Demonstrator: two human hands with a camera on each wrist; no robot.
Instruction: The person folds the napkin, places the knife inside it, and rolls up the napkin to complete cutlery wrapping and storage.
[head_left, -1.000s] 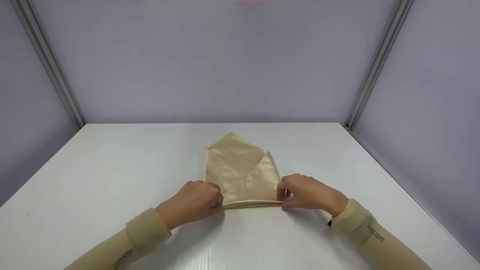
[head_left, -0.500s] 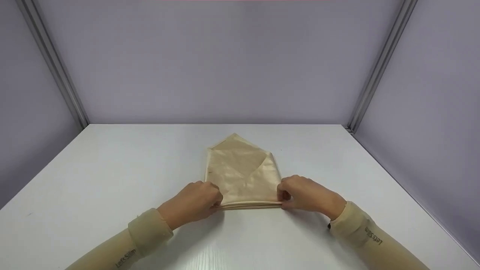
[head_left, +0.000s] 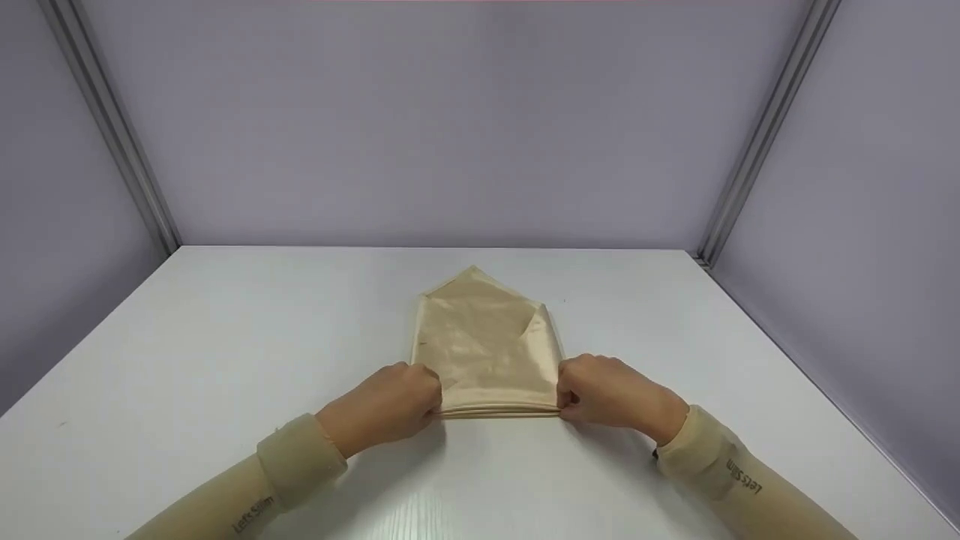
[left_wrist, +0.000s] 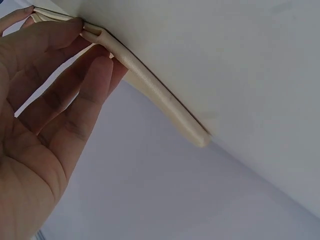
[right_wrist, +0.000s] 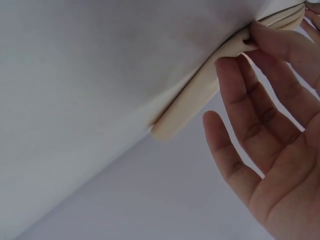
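A shiny beige cloth (head_left: 484,345) lies folded on the white table (head_left: 225,337), pointed at the far end and with a thick layered edge nearest me. My left hand (head_left: 433,399) pinches the near left corner of that edge. My right hand (head_left: 564,396) pinches the near right corner. In the left wrist view the thumb and fingers of my left hand (left_wrist: 75,55) close on the rolled cloth edge (left_wrist: 160,95). The right wrist view has my right hand (right_wrist: 260,75) gripping the cloth edge (right_wrist: 195,107) with its upper fingers, the lower ones spread.
Lilac walls enclose the table on three sides, with metal posts at the back left (head_left: 112,127) and back right (head_left: 757,135) corners. Beige sleeves cover both forearms. Bare tabletop surrounds the cloth on all sides.
Both hands have drawn in a little at the cloth's near corners. The overlapping flap on the cloth's right side has shifted, leaving a smaller dark triangle.
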